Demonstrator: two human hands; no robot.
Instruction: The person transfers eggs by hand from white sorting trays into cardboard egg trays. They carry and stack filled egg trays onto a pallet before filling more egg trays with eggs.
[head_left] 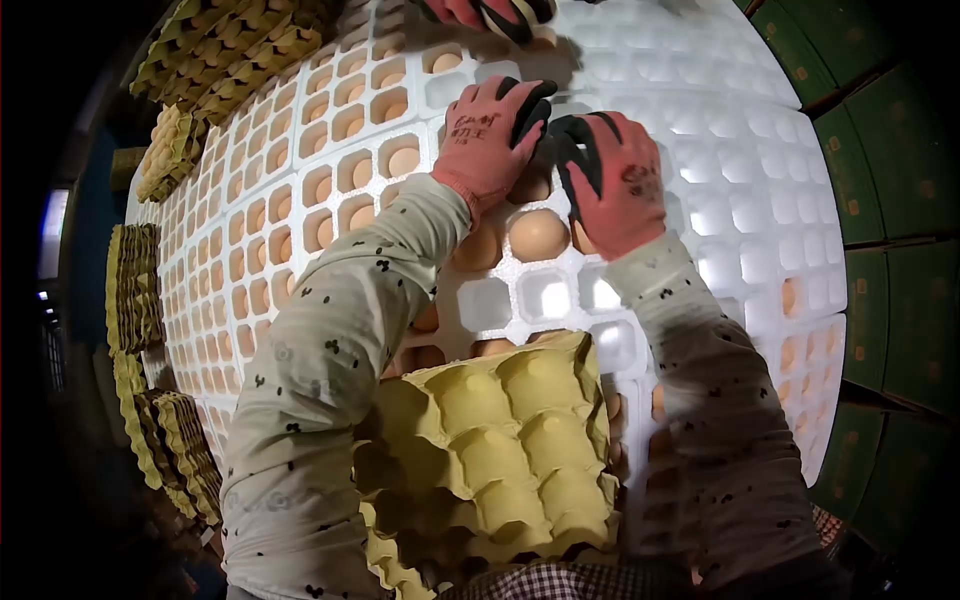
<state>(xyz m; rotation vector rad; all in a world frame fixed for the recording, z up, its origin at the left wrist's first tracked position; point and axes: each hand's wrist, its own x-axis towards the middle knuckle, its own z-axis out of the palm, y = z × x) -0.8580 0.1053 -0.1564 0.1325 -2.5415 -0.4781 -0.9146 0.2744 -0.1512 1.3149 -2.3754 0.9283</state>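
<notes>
Both hands wear pink gloves with black fingertips and reach over a white foam egg tray [508, 268]. My left hand [490, 135] has its fingers bent over the cells; what lies under them is hidden. Close by on the right, my right hand [615, 185] is curled with its fingers pointing left, its grasp also hidden. Between the two shows a brown egg [532, 187], partly shaded. Nearer to me, another egg [538, 236] sits in a cell, with bare cells in front of it. A yellow pulp egg carton [520, 440] lies against my body, below my forearms.
At the top edge, a co-worker's gloved hand [480, 12] reaches in. Foam trays filled with eggs [350, 120] spread to the left; unfilled cells [740, 170] extend right. Stacked pulp cartons [135, 290] line the left side, and green boxes [865, 310] stand along the right edge.
</notes>
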